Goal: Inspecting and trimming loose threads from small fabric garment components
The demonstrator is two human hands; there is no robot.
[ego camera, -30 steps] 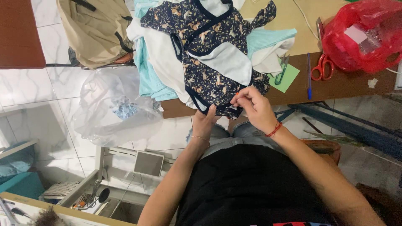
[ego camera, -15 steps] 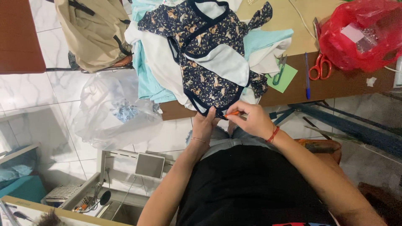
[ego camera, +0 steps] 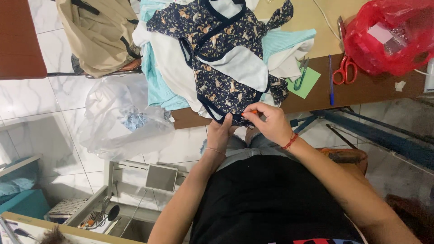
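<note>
Bodysuit (ego camera: 221, 58) lengthwise, hem toward hands (ego camera: 266, 122)

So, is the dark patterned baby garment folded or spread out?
Spread out: the dark patterned baby garment lies flat, neckline and sleeves showing, on the pile of clothes.

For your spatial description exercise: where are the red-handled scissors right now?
In the head view, the red-handled scissors lie on the brown table at upper right, between the blue pen and the red plastic bag.
</note>
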